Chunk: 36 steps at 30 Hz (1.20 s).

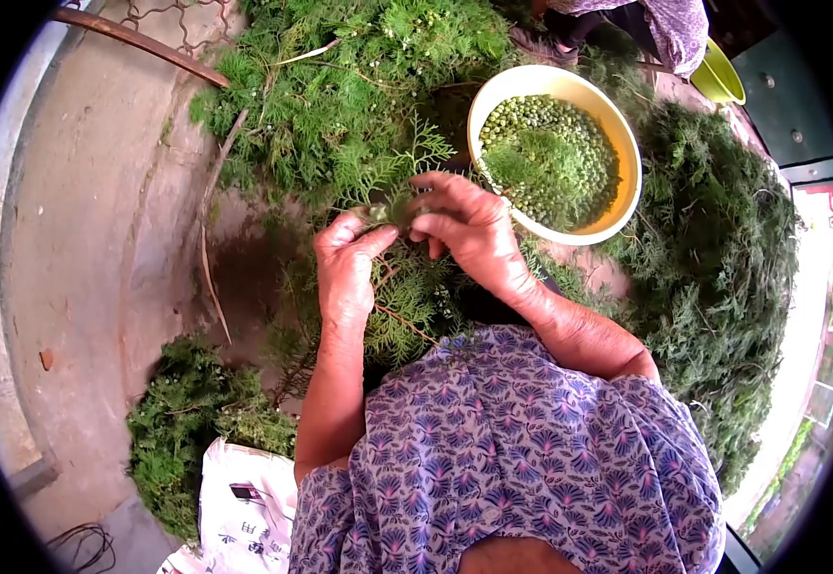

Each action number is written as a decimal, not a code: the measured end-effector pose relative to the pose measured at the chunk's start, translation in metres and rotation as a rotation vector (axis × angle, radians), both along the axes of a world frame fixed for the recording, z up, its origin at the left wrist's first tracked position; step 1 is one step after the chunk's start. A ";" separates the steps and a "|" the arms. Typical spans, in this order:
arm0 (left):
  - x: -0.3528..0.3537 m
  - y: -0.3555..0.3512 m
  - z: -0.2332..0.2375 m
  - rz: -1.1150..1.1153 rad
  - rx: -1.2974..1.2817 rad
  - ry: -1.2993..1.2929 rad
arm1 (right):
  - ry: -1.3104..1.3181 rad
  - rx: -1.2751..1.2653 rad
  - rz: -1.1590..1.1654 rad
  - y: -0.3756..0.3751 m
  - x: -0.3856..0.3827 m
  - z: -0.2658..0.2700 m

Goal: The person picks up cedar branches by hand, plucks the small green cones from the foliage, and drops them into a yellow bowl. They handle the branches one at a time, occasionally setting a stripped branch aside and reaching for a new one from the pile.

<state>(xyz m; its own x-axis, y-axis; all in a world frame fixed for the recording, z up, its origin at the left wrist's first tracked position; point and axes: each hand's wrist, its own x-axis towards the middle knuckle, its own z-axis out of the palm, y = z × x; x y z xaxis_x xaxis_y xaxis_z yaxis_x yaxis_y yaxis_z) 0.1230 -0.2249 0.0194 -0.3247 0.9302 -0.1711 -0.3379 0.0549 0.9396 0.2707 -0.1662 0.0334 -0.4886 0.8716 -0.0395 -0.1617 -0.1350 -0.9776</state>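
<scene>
A green conifer sprig (426, 145) fans out just beyond my hands. Thumb and fingers of my left hand (348, 251) are pinched round its lower part. My right hand (469, 230) is close beside it, fingers curled and thumb drawn in; whether anything is between those fingertips is too blurred to tell. Right of my hands stands a cream basin (625, 196) holding many small round green cones, with loose green leaf bits (546, 161) on top. A leafy branch (402, 320) with a brown stem lies below my hands, near my lap.
Piles of cut greenery lie at the top (340, 96), the right (713, 258) and the lower left (187, 411). A white sack (244, 497) is at the bottom left. Another person (670, 29) and a yellow-green tub (718, 75) are at the upper right. A wooden bar (139, 40) juts in.
</scene>
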 end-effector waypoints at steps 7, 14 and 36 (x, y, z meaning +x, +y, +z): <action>0.004 0.000 -0.002 0.018 0.060 0.073 | 0.028 -0.124 0.137 0.013 0.007 0.001; 0.005 -0.001 0.000 -0.016 0.066 0.155 | -0.070 0.180 0.080 0.015 -0.014 -0.013; -0.001 0.003 0.016 0.133 0.166 0.068 | -0.068 0.052 0.005 0.038 0.009 0.031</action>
<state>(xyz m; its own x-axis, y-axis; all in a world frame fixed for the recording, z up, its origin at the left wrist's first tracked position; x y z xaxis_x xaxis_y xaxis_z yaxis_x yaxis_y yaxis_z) 0.1219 -0.2220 0.0350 -0.4521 0.8919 0.0077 -0.2674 -0.1438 0.9528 0.2801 -0.1284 0.0643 -0.4909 0.8708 -0.0276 -0.0937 -0.0843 -0.9920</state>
